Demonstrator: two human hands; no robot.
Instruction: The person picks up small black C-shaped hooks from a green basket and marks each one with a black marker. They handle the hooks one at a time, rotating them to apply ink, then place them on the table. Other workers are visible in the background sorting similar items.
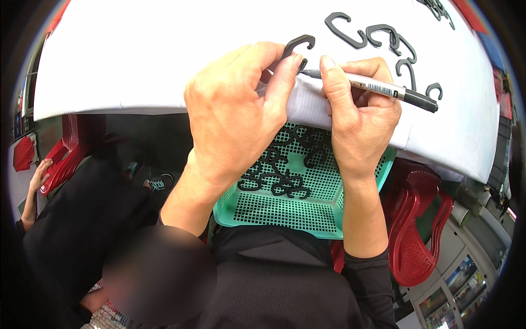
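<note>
My left hand pinches a black C-shaped carabiner hook between thumb and forefinger, over the near edge of the white table. Part of the hook is hidden behind the fingers. In my right hand is a marker pen with a pale barrel and a black end. Its dark tip points left and meets or nearly meets the lower end of the hook; whether they touch I cannot tell. Beneath both hands, a green plastic basket holds several black hooks.
On the white-covered table, several loose black hooks lie beyond my right hand, with more at the far right corner. Dark red plastic chairs stand at right and left. Another person in black is close on my left.
</note>
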